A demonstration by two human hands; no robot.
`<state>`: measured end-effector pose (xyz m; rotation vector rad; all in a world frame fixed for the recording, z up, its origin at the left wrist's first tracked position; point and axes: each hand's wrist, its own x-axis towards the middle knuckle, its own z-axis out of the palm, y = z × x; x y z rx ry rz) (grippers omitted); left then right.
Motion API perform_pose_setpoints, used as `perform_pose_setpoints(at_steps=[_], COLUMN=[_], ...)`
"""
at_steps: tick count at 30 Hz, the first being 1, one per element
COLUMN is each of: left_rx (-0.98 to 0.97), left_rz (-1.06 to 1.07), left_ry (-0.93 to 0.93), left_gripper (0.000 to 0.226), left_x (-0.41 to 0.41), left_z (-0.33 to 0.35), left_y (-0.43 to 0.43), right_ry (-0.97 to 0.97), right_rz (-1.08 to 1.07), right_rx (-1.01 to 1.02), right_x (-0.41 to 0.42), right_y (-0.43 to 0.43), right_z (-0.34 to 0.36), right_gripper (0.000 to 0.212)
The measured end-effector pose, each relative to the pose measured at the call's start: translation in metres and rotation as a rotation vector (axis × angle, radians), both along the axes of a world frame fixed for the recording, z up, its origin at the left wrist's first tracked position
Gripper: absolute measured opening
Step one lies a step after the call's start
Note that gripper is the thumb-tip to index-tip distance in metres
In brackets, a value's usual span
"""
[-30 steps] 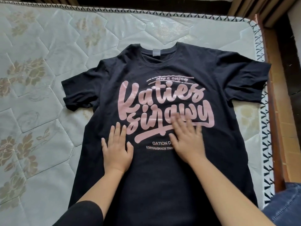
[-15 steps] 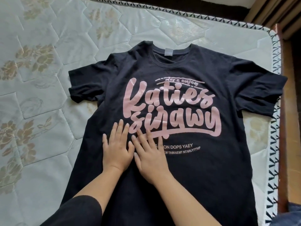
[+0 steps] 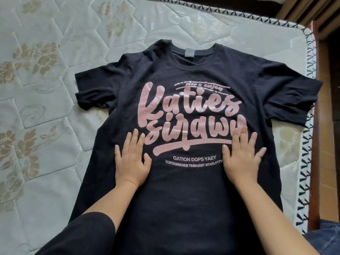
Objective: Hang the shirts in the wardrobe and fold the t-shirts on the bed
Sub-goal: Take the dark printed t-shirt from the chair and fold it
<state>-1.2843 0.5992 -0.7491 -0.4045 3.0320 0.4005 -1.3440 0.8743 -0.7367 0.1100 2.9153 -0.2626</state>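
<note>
Under both palms: a black cotton t-shirt (image 3: 184, 199) with a large pink script print (image 3: 189, 115) is lying face up and spread flat, its neck pointing away from the hands and its hem running out of view past the wrists.
Left hand: the left hand (image 3: 131, 162) is resting palm down on the shirt front, fingers straight and close together, thumb held apart, fingertips touching the lower left edge of the print; it is gripping nothing.
Right hand: the right hand (image 3: 241, 159) is lying flat as well, fingers straight and slightly fanned, covering the end of the print's bottom word; it is holding nothing.
Between the hands: two rows of small pale lettering (image 3: 195, 161) are showing, with the hands sitting well apart at either end.
Beyond the fingertips: a small grey neck label (image 3: 189, 52) is sitting inside the round collar.
Beyond and left of the left hand: the left short sleeve (image 3: 95, 89) is lying out, slightly rumpled, on a pale quilted mattress with gold flowers (image 3: 46, 126).
Beyond and right of the right hand: the right short sleeve (image 3: 287, 100) is reaching the mattress's piped edge, beside a reddish-brown wooden bed frame (image 3: 314, 162).
Behind the left wrist: a black sleeve (image 3: 88, 236) is covering the person's arm.
Right of the right forearm: blue denim (image 3: 327, 236) is showing in the corner.
</note>
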Motion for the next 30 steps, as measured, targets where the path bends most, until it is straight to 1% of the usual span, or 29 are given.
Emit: perform_pose_setpoints(at_steps=[2, 4, 6, 8, 9, 10, 13, 17, 19, 23, 25, 26, 28, 30], left_rx=[-0.005, -0.010, -0.016, -0.028, -0.030, -0.031, -0.034, -0.030, -0.034, -0.085, -0.070, -0.055, -0.035, -0.031], left_rz=[-0.001, 0.000, -0.003, -0.006, -0.006, -0.004, -0.002, -0.008, -0.011, 0.066, 0.081, 0.076, 0.058, 0.056], left_ry=[-0.003, -0.004, -0.003, -0.017, -0.021, -0.021, -0.021, -0.027, -0.044, -0.077, -0.065, -0.044, 0.024, 0.098], left_gripper=[0.073, 0.073, 0.072, 0.073, 0.073, 0.074, 0.075, 0.075, 0.073, 0.071, 0.071, 0.070, 0.058, 0.045], left_x=[0.000, 0.000, 0.000, 0.000, 0.001, 0.001, 0.000, 0.000, 0.001, 0.000, 0.001, -0.001, -0.012, -0.032], left_z=[0.000, 0.000, 0.001, 0.002, 0.002, 0.002, 0.002, 0.001, 0.003, 0.006, 0.010, 0.013, 0.021, 0.029], left_y=[0.000, 0.000, 0.001, 0.001, 0.001, 0.001, 0.001, 0.000, 0.002, 0.002, 0.003, 0.002, -0.005, -0.021], right_ry=[0.110, 0.181, 0.169, 0.117, 0.090, 0.105, 0.110, 0.008, -0.037, -0.085, -0.109, -0.085, -0.111, -0.129], right_rz=[0.050, 0.271, 0.483, 0.569, 0.551, 0.502, 0.299, 0.012, -0.036, -0.003, 0.108, 0.186, 0.339, 0.433], right_rx=[-0.053, -0.095, -0.111, -0.100, -0.097, -0.097, -0.064, 0.000, 0.012, 0.014, -0.001, -0.001, 0.006, -0.030], right_x=[0.011, 0.034, 0.066, 0.089, 0.092, 0.091, 0.072, 0.052, 0.049, 0.041, 0.033, 0.028, 0.016, 0.003], right_y=[-0.033, -0.074, -0.108, -0.120, -0.117, -0.108, -0.065, 0.006, 0.024, 0.012, -0.009, -0.020, -0.044, -0.066], right_z=[-0.003, -0.005, -0.007, -0.009, -0.010, -0.013, -0.014, -0.010, -0.006, 0.003, 0.012, 0.013, 0.020, 0.024], right_gripper=[0.068, 0.068, 0.062, 0.060, 0.060, 0.060, 0.060, 0.070, 0.075, 0.072, 0.071, 0.073, 0.078, 0.069])
